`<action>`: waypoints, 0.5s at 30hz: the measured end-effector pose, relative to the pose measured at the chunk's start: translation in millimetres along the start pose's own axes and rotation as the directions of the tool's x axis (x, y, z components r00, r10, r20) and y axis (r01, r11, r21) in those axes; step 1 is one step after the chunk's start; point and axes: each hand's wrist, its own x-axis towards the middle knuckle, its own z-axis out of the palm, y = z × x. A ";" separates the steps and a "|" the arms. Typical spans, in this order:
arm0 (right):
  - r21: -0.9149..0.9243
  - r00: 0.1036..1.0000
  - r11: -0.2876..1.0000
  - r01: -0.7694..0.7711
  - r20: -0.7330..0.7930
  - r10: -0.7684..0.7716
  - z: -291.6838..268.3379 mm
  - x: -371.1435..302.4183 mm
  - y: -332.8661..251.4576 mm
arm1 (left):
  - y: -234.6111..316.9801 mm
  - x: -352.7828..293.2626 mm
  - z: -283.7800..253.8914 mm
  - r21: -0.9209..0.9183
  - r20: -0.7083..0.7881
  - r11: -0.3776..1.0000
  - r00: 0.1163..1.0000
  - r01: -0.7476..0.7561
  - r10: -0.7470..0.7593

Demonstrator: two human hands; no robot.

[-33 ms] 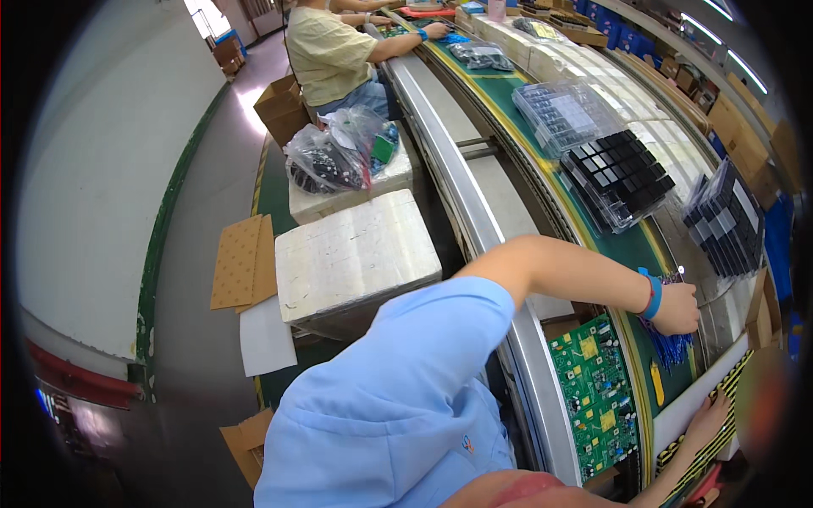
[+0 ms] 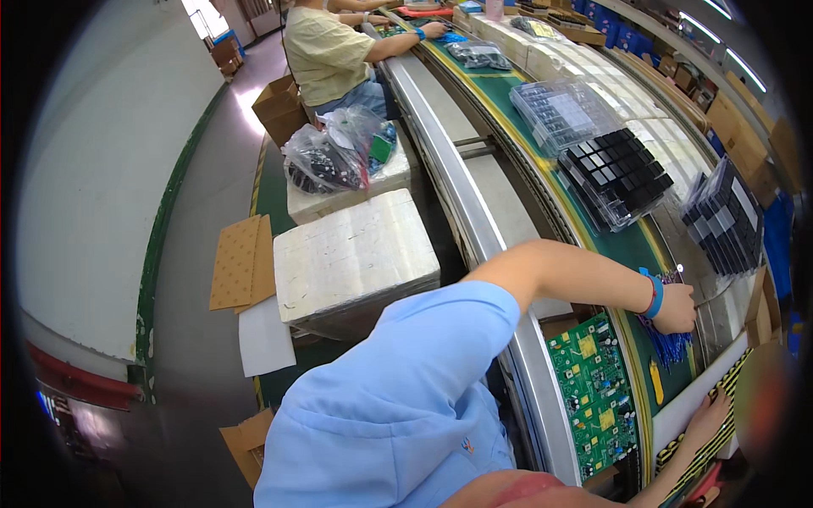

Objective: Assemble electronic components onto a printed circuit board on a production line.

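My left hand [image 2: 675,308], with a blue band on its wrist, reaches across the conveyor line with curled fingers. It is over a bundle of blue-purple wires [image 2: 671,347] on the green belt; its fingertips are partly hidden, and what they grip cannot be made out. Lower right, my right hand [image 2: 710,416] lies with its fingers stretched out by a black-and-yellow striped edge [image 2: 735,378]. Between me and the wires sits a green circuit board panel [image 2: 593,398] full of small components. A yellow-handled tool [image 2: 656,381] rests beside the wires.
Black compartment trays [image 2: 618,173] and a clear plastic box [image 2: 563,114] stand farther up the belt. More trays [image 2: 726,218] lean at the right. A white foam box [image 2: 356,254] and bagged parts [image 2: 339,152] are on the left. Another person [image 2: 330,51] works at the far end.
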 end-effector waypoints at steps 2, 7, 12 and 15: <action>0.018 0.997 0.999 -0.042 0.064 0.041 -1.1 -6.9 8.6 | 2.1 10.3 26.0 -0.029 0.090 0.998 0.994 -0.054 0.056; 0.004 0.993 0.996 -0.086 -0.086 0.086 19.6 -21.3 26.5 | 0.8 12.4 13.5 -0.078 0.012 0.993 0.996 -0.092 0.093; -0.003 0.990 1.000 0.008 -0.142 -0.009 15.1 -4.8 5.3 | -16.3 5.7 -13.7 -0.227 0.161 0.972 0.987 0.060 -0.023; 0.003 0.994 1.000 -0.020 -0.108 0.020 -6.8 -2.4 -16.7 | -18.5 10.2 -1.9 -0.256 0.208 0.954 0.972 0.158 -0.105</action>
